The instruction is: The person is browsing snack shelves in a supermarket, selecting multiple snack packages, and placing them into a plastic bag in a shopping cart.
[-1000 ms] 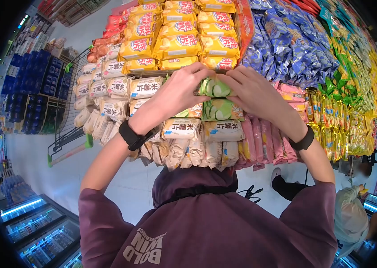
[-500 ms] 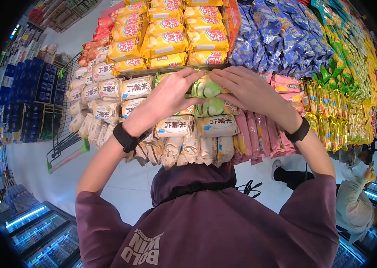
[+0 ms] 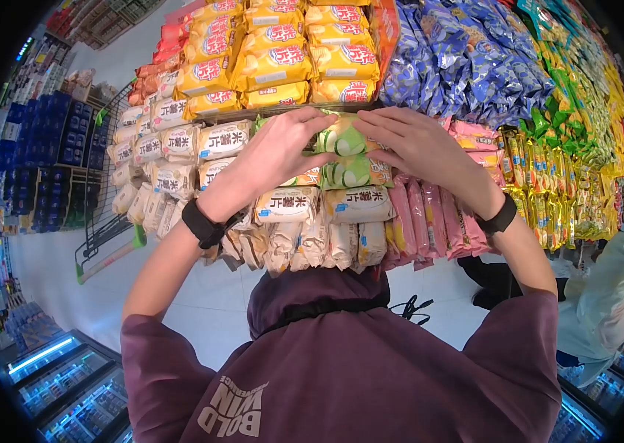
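Observation:
A green snack packet [image 3: 343, 140] with a cucumber picture lies in the middle of the display, between both hands. My left hand [image 3: 275, 151] curves round its left end, fingers at the far edge and thumb at the near edge. At the right end, my right hand [image 3: 419, 144] holds it in the same way. Touching it on the near side is another green packet [image 3: 356, 172]. White packets [image 3: 360, 205] with black lettering lie in front and to the left, and pink packets [image 3: 430, 214] stand to the right. My palms hide part of the packets below.
Yellow chip packets [image 3: 275, 63] are stacked beyond a low divider. Blue bags [image 3: 467, 59] and small gold packets [image 3: 541, 196] fill the right side. A wire cart [image 3: 109, 251] stands at left. Another person in a light sleeve [image 3: 607, 273] is at the right.
Both my hands stay around the green packet, with only a slight shift. The other person at the right has moved, with an arm now stretched toward the shelves.

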A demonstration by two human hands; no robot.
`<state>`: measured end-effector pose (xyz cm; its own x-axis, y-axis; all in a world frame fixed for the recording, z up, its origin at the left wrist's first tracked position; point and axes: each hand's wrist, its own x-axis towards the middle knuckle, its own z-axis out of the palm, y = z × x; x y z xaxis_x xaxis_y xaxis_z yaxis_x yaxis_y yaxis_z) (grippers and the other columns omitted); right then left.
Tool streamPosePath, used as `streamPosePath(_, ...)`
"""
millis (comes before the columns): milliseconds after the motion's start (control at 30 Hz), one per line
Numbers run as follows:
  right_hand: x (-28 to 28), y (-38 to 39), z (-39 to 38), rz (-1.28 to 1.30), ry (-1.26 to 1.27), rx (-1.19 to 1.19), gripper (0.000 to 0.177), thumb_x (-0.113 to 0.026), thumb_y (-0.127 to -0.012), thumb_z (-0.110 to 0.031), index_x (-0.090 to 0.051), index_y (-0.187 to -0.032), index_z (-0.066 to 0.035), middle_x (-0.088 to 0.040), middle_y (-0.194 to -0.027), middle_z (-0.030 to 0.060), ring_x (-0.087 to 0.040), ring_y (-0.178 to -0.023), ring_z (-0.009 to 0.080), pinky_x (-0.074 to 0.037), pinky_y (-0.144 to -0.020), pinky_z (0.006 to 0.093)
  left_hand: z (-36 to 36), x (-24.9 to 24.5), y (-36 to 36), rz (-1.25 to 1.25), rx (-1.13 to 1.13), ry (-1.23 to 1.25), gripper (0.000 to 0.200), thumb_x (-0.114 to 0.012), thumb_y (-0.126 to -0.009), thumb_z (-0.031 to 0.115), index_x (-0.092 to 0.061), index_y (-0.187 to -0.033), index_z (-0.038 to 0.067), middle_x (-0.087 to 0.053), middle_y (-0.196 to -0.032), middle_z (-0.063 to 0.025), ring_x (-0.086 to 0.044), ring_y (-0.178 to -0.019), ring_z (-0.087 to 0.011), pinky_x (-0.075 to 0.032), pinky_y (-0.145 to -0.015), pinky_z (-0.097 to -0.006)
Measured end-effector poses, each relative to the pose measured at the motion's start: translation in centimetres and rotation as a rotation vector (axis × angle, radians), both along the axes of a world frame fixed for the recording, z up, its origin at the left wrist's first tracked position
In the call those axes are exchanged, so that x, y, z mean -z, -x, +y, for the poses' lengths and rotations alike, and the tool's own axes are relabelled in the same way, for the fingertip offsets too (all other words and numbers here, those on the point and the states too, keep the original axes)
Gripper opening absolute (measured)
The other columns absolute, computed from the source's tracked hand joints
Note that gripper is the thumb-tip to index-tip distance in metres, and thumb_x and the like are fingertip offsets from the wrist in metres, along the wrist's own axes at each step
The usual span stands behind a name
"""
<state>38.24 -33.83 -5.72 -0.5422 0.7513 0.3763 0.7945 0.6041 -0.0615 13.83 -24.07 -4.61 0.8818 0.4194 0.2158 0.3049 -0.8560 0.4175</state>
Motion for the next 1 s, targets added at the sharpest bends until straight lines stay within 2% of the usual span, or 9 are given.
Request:
streamPosePath(300, -1.1, 0.4, -0.5, -0.013, 0.028, 0.003, 0.057, -0.070, -0.082, -0.026, -0.053, -0.132, -0.004, -0.058, -0.131, 0.0113, -0.055, -0.120, 0.0275, -0.048, -0.098, 0.0377, -0.3, -0.2, 0.2, -0.027, 0.005, -0.017, 0.061, -0.079, -0.077, 0.024, -0.056, -0.127, -0.001, -0.062, -0.121, -0.0202, -0.063, -0.100, -0.0384, -0.053, -0.089, -0.0420)
streamPosePath(400, -1.5, 0.7, -0.5, -0.015, 0.032, 0.000, 0.055, -0.070, -0.083, -0.025, -0.054, -0.130, -0.003, -0.057, -0.132, 0.0114, -0.055, -0.121, 0.0274, -0.048, -0.098, 0.0382, -0.6, -0.7, 0.5, -0.039, -0.019, -0.021, 0.061, -0.079, -0.077, 0.025, -0.056, -0.127, -0.001, -0.061, -0.120, -0.0197, -0.063, -0.099, -0.0382, -0.053, -0.088, -0.0420)
streamPosePath(500, -2.3, 1.2, -0.7, -0.027, 0.018, 0.015, 0.050, -0.069, -0.083, -0.024, -0.056, -0.127, -0.004, -0.058, -0.130, 0.0107, -0.055, -0.120, 0.0274, -0.047, -0.098, 0.0389, -0.9, -1.5, 1.1, -0.106, -0.034, -0.022, 0.058, -0.078, -0.077, 0.025, -0.057, -0.124, -0.003, -0.061, -0.118, -0.0198, -0.064, -0.097, -0.0376, -0.053, -0.086, -0.0421)
streamPosePath(600, -2.1, 1.4, -0.3, -0.071, 0.081, 0.033, 0.045, -0.070, -0.082, -0.020, -0.059, -0.123, -0.004, -0.059, -0.129, 0.0095, -0.055, -0.118, 0.0277, -0.044, -0.099, 0.0399, -1.2, -1.5, 2.5, -0.157, -0.056, -0.052, 0.047, -0.075, -0.080, 0.021, -0.060, -0.118, -0.002, -0.062, -0.114, -0.0184, -0.064, -0.095, -0.0362, -0.054, -0.082, -0.0411)
streamPosePath(667, -3.0, 2.2, -0.4, -0.110, 0.112, 0.076, 0.047, -0.071, -0.080, -0.017, -0.059, -0.123, -0.003, -0.058, -0.132, 0.0099, -0.054, -0.119, 0.0278, -0.044, -0.100, 0.0399, -2.0, -1.6, 4.1, -0.291, -0.051, -0.052, 0.039, -0.073, -0.083, 0.018, -0.062, -0.115, -0.001, -0.063, -0.111, -0.0163, -0.065, -0.091, -0.0342, -0.055, -0.076, -0.0396)
streamPosePath(767, -5.1, 4.7, -0.9, -0.088, 0.094, 0.130, 0.044, -0.073, -0.077, -0.011, -0.062, -0.118, -0.003, -0.058, -0.132, 0.0108, -0.055, -0.118, 0.0300, -0.045, -0.098, 0.0402, -3.7, -3.0, 7.1, -0.359, -0.109, -0.031, 0.032, -0.072, -0.084, 0.017, -0.064, -0.110, 0.001, -0.066, -0.103, -0.0145, -0.065, -0.083, -0.0315, -0.054, -0.071, -0.0385)
streamPosePath(867, -7.1, 8.1, -1.4, -0.056, 0.090, 0.130, 0.041, -0.075, -0.074, -0.006, -0.065, -0.114, -0.003, -0.060, -0.130, 0.0113, -0.056, -0.115, 0.0310, -0.046, -0.095, 0.0406, -6.3, -4.2, 12.1, -0.373, -0.215, 0.111, 0.026, -0.072, -0.085, 0.016, -0.065, -0.106, 0.003, -0.066, -0.094, -0.0120, -0.065, -0.077, -0.0299, -0.053, -0.068, -0.0374)
streamPosePath(967, -8.5, 13.1, -1.7, -0.078, 0.091, 0.072, 0.039, -0.076, -0.072, -0.004, -0.066, -0.110, -0.003, -0.062, -0.126, 0.0112, -0.058, -0.111, 0.0302, -0.047, -0.092, 0.0403, -9.9, -2.0, 18.4, -0.478, -0.356, 0.087, 0.022, -0.071, -0.083, 0.009, -0.066, -0.104, 0.004, -0.066, -0.089, -0.0106, -0.065, -0.076, -0.0303, -0.054, -0.069, -0.0378)
streamPosePath(1000, -8.6, 15.3, -1.8, -0.040, 0.110, 0.033, 0.038, -0.076, -0.072, -0.003, -0.066, -0.109, -0.003, -0.062, -0.125, 0.0109, -0.058, -0.109, 0.0298, -0.048, -0.092, 0.0401, -11.0, -1.4, 20.7, -0.413, -0.401, 0.145, 0.023, -0.069, -0.082, 0.007, -0.066, -0.105, 0.004, -0.066, -0.091, -0.0108, -0.065, -0.079, -0.0305, -0.054, -0.071, -0.0383)
